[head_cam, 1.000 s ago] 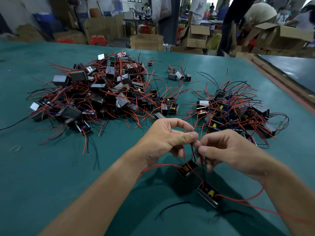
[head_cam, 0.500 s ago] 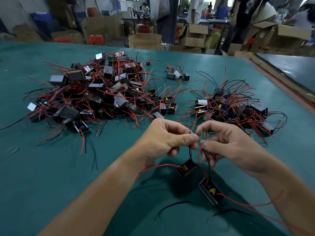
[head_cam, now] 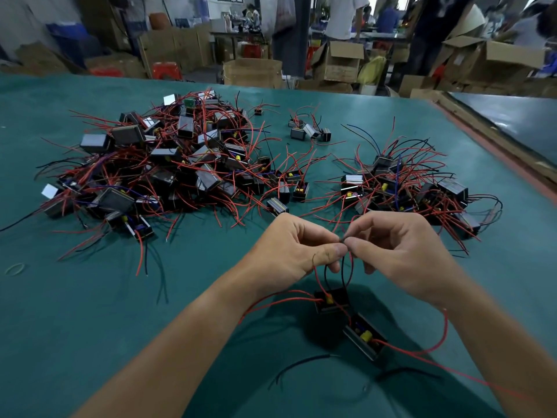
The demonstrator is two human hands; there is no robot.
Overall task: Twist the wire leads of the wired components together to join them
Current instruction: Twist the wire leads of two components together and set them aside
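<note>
Two small black box components hang by their leads just above the green table: one [head_cam: 331, 301] nearer my hands, the other [head_cam: 364, 339] lower right, each with a yellow part inside. Their black and red wire leads [head_cam: 343, 267] rise to a point where my left hand [head_cam: 297, 247] and my right hand [head_cam: 398, 251] meet. Both hands pinch the lead ends between thumb and forefinger, fingertips touching. Long red leads trail off to the left and to the right across my right forearm.
A big heap of wired components [head_cam: 156, 170] lies at the left, a smaller heap [head_cam: 407, 188] at the right, a few loose ones [head_cam: 307, 131] behind. A rubber band [head_cam: 14, 269] lies far left. Loose black wire [head_cam: 301, 365] lies near me. Cardboard boxes and people stand beyond the table.
The two hanging components have risen and drawn closer together. My hands have shifted slightly right and up, fingertips now pressed tight on the joined lead ends.
</note>
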